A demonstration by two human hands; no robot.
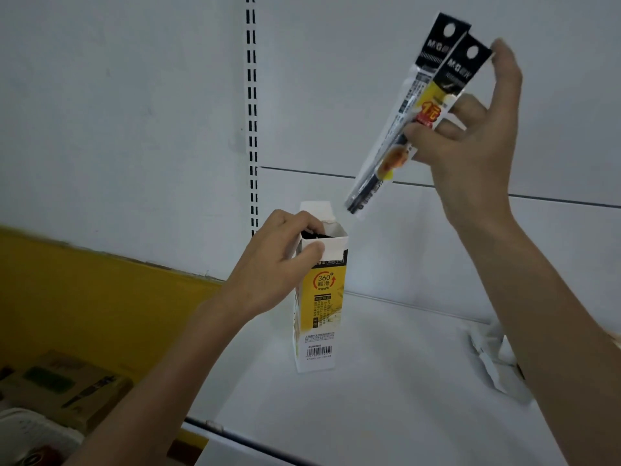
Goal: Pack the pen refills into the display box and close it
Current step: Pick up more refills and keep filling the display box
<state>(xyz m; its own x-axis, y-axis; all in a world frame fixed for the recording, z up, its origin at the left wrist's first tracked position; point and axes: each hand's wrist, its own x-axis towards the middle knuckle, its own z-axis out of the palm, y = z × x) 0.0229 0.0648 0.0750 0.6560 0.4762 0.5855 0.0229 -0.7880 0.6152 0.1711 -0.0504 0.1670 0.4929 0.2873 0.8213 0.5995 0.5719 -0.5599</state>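
1. Steadies the box (322,297) with the left hand (279,264): thumb across the front wall, fingers hooked over the open rim, probably to hold the mouth wide and stop any tipping.
2. Shows the box upright on the white shelf (369,415), with the flap (317,210) raised at the back, clear of the opening. Reveals something dark just under the rim, perhaps refills already inside; too shadowed to tell.
3. Pinches two packs (403,129) in the right hand (470,146), thumb in front, fingers behind, one fingertip up by the black hang-hole headers.
4. Holds the packs above and to the right of the box, tilted, lower ends aimed down-left and near the mouth but not inside. Looks like lining up to slide them in.
5. Leaves closing undone: flap open, packs outside.
6. Includes a slotted upright (252,129) on the white back panel, small white plastic pieces (490,361) on the shelf at right, and a carton (67,391) at lower left.
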